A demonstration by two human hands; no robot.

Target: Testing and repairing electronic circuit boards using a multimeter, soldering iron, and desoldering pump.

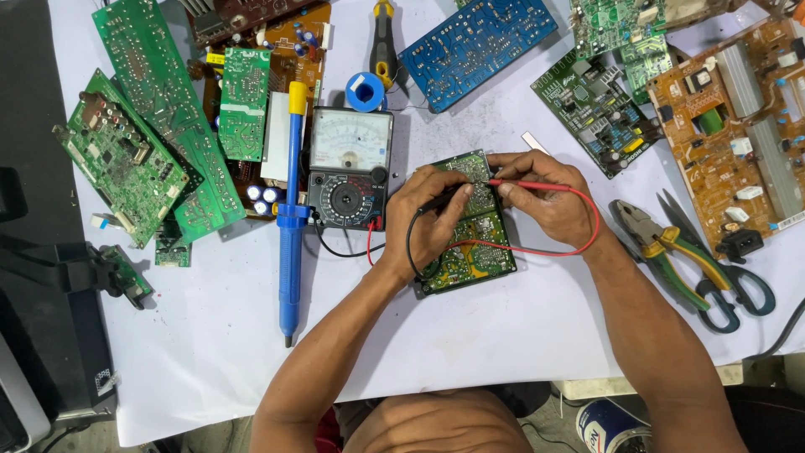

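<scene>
Left hand (432, 216) is pinching black probe (438, 202), right hand (545, 197) pinching red probe (521, 182), both touching green board (474, 243) lying mid-table beside meter (349, 178); board's prob. light, stiff, fragile; edges are looking safest to grip.

Both hands (432, 220) (545, 195) press meter probes onto a green circuit board (474, 243).

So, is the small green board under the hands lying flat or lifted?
Flat: the green board lies on the white sheet, both hands on it.
</scene>
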